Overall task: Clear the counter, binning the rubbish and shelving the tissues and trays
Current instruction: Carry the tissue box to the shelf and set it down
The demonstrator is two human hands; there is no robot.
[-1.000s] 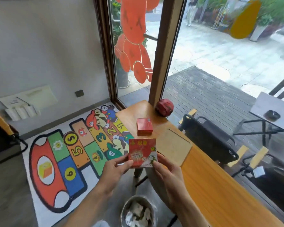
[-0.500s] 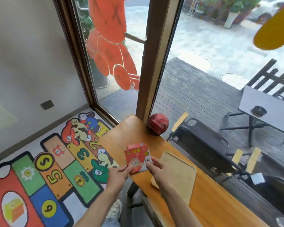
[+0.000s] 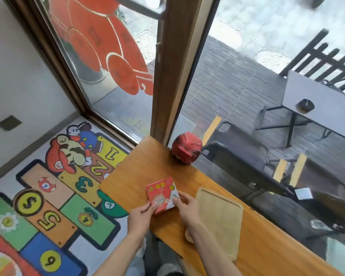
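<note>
A red tissue pack with printed pictures is held between both hands just above the wooden counter. My left hand pinches its lower left corner. My right hand grips its right edge. It hides the second red pack that lay there; I cannot tell whether the two touch. A pale wooden tray lies flat on the counter right of my right hand. A round red mask-shaped object stands at the counter's far end by the window post.
The narrow counter runs along a large window with a brown wooden post. A colourful hopscotch mat covers the floor on the left. Beyond the glass stand black chairs and a grey table on decking.
The tissue pack has moved forward and down with both hands, from in front of me over the floor to low over the counter. The bin has left the view.
</note>
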